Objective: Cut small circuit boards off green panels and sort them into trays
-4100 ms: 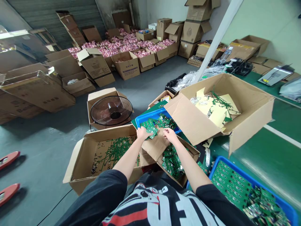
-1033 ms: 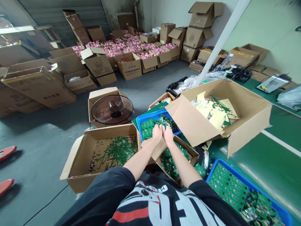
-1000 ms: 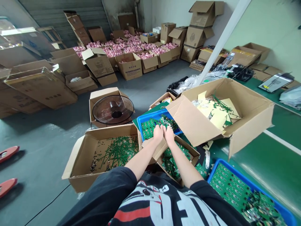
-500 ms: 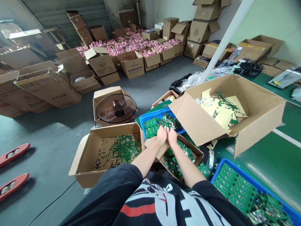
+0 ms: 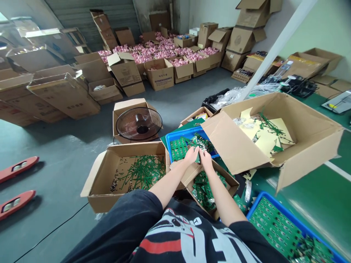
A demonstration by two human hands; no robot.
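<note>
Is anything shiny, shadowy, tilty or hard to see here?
All in the head view: pale glare streaks the glossy green surface; dark shadows lie beside the two flat red prongs; the long white pole slants, maybe from lens stretch; details on the small green circuit boards in the farther blue plastic tray are too tiny to make out.

Over the near edge of the upper blue tray (image 5: 168, 144), the left hand (image 5: 191, 156) and right hand (image 5: 205, 159) leave little gap between them. The large carton (image 5: 307, 117) and its flap (image 5: 233, 142) obstruct a low pass over the tray's right edge. The small carton's (image 5: 231, 185) walls stand under the right forearm. Leftward, a hand can pass above the left carton (image 5: 109, 204); beyond its far edge, the fan (image 5: 139, 124) blocks. Bare green bench (image 5: 309, 204) lies open between the large carton and the lower blue tray (image 5: 301, 223).
</note>
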